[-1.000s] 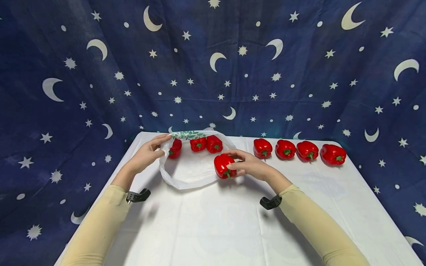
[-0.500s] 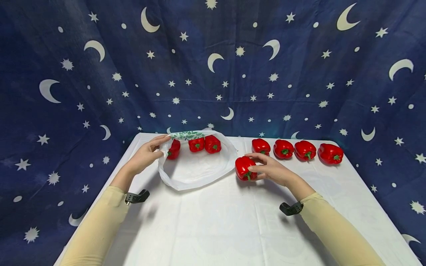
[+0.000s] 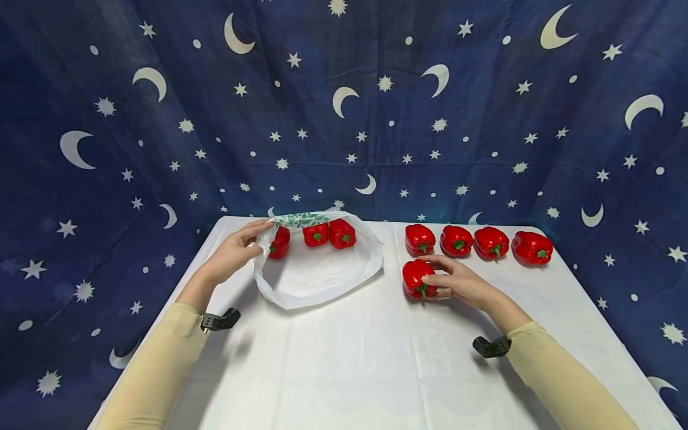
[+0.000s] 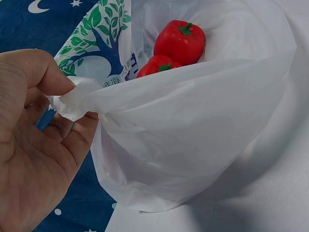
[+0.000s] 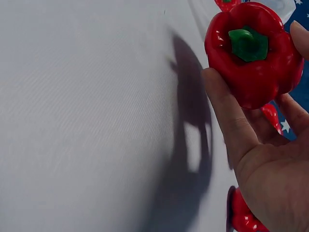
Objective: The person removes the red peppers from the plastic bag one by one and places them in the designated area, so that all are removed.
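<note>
My left hand pinches the left rim of a white plastic bag printed with green leaves, and its mouth gapes. Inside the bag are three red bell peppers, one at the left near my fingers and two towards the back; the left wrist view shows one of them, a pepper, with its green stem up. To the right of the bag, my right hand grips another red bell pepper between thumb and fingers. In the right wrist view that held pepper appears above the table, its shadow apart from it.
Several red bell peppers stand in a row at the back right of the white table. The closest lies just behind the held one. A dark blue curtain with moons and stars hangs behind and beside the table.
My right hand has moved right with the pepper, from the bag's right rim to a spot in front of the row. The left hand keeps its hold on the bag.
</note>
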`<state>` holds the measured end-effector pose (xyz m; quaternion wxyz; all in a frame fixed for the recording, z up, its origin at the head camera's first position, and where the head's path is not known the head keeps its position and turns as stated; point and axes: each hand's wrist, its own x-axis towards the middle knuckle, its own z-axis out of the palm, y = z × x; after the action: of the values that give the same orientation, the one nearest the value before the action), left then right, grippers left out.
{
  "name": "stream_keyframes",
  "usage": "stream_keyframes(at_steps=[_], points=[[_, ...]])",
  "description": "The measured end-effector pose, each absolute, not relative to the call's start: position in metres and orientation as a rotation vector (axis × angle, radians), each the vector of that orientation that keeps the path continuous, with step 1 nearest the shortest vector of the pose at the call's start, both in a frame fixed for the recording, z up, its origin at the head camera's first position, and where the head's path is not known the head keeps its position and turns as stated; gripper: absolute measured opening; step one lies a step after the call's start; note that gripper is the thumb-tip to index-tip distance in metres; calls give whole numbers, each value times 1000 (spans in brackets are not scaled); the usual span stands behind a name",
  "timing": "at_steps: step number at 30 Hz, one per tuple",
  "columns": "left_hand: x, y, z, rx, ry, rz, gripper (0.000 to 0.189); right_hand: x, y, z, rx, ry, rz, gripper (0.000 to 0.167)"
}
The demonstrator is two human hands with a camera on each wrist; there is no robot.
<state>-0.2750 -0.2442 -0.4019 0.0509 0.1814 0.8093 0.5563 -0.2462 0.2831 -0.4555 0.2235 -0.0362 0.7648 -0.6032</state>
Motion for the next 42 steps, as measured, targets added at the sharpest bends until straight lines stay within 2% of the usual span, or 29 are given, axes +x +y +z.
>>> stream_keyframes(at_steps=[42], points=[[-274, -244, -401, 523, 2465, 1672, 65, -244, 296, -461, -21, 2246, -1551, 86]])
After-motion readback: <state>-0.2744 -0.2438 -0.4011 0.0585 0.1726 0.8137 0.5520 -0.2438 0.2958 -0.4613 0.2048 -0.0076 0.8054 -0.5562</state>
